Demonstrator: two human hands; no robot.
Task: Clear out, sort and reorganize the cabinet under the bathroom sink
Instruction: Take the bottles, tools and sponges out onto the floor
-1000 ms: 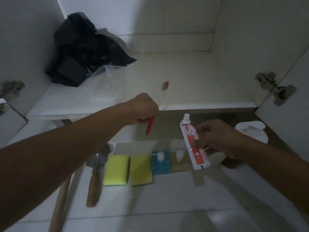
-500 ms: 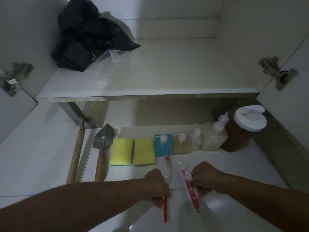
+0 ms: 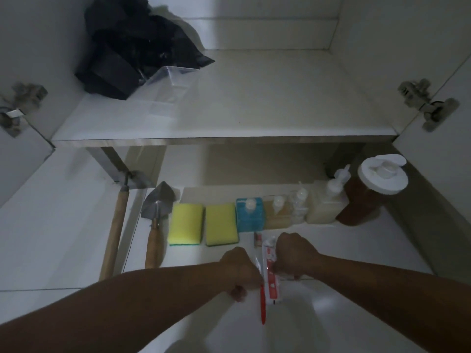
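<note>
My left hand [image 3: 240,271] grips a red-handled toothbrush [image 3: 262,305] low over the white floor, its bristle head [image 3: 258,238] pointing toward the cabinet. Right beside it, my right hand [image 3: 295,253] holds a red-and-white toothpaste tube [image 3: 270,273], cap end away from me. Both items lie side by side just in front of a row on the floor: two yellow sponges [image 3: 185,224], a blue bottle [image 3: 250,215], and several pale bottles [image 3: 323,207]. The open cabinet's shelf [image 3: 254,108] is above.
A black plastic bag [image 3: 135,44] and a clear plastic container [image 3: 169,85] sit at the shelf's back left. A trowel [image 3: 156,225] and a wooden-handled tool [image 3: 114,230] lie at the left of the row. A brown jar with a white lid [image 3: 377,184] stands at the right. Door hinges [image 3: 428,105] flank the opening.
Both hands have come down from in front of the shelf to the floor, bringing the toothbrush and toothpaste close together just before the row of sponges and bottles.
</note>
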